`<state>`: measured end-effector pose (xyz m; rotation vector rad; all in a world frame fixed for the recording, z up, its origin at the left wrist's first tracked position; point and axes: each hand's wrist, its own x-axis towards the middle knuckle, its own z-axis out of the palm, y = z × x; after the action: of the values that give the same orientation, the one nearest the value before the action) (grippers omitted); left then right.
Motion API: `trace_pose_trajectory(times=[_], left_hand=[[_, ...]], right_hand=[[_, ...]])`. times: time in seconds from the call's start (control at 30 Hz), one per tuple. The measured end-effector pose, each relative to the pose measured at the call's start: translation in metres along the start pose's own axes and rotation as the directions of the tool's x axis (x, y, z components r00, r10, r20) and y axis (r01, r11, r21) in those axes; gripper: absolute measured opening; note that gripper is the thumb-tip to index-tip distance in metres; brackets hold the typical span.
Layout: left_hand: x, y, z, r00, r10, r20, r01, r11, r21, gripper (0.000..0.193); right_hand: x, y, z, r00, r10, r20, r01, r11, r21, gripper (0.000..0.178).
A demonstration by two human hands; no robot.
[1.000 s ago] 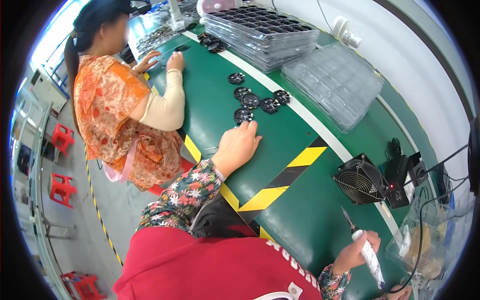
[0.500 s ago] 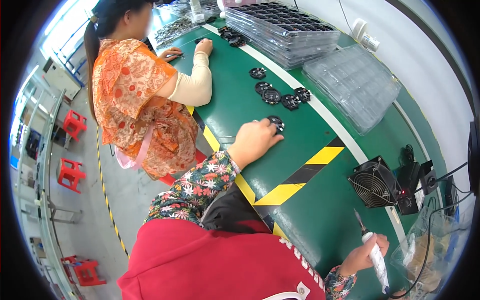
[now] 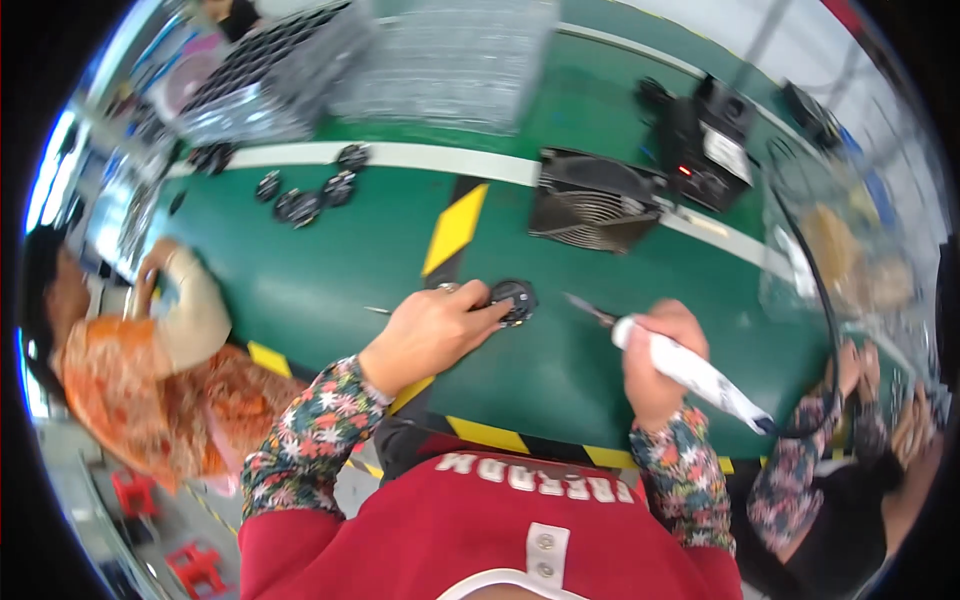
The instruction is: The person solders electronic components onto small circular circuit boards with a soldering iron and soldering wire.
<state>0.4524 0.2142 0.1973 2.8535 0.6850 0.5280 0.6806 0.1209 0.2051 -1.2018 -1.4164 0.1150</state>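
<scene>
My left hand point(image 3: 432, 332) grips a round black plastic part point(image 3: 518, 298) at its near side, with thumb and fingers on its left edge, over the green table point(image 3: 400, 235). My right hand point(image 3: 662, 362) is closed around the white-wrapped handle of a soldering iron point(image 3: 705, 382). The iron's thin metal tip points left toward the black part, with a gap between them. A dark cable runs from the handle's end. Near my left wrist a thin, light-coloured piece point(image 3: 377, 310) lies on the table.
A square black fan point(image 3: 592, 205) stands ahead, beside a black power unit point(image 3: 708, 150) with a red light. Several similar black parts point(image 3: 298, 207) lie far left, before stacked clear trays point(image 3: 440, 70). Co-workers sit left point(image 3: 150, 370) and right point(image 3: 840, 500). A plastic bag point(image 3: 835, 250) lies at right.
The view has swung right. My left hand has brought the round black part nearer, in front of me. The soldering iron, formerly tip up at the right, now points left toward it.
</scene>
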Motion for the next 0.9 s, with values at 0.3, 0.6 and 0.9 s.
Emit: trace_pose_trajectory(times=[0.3, 0.6, 0.9], left_hand=[[0.034, 0.018, 0.019, 0.993, 0.118, 0.011, -0.118, 0.993, -0.025, 0.029], [0.039, 0.011, 0.017, 0.985, 0.167, 0.032, -0.166, 0.986, -0.033, 0.027], [0.047, 0.015, -0.009, 0.997, 0.034, -0.073, -0.054, 0.954, -0.295, 0.029]], right_hand=[[-0.001, 0.0, -0.007, 0.999, 0.035, 0.026, -0.036, 0.997, 0.071, 0.009], [0.001, 0.004, -0.008, 0.997, 0.071, 0.002, -0.071, 0.996, 0.062, 0.015], [0.004, 0.002, -0.008, 0.997, 0.073, -0.014, -0.072, 0.996, 0.06, 0.014]])
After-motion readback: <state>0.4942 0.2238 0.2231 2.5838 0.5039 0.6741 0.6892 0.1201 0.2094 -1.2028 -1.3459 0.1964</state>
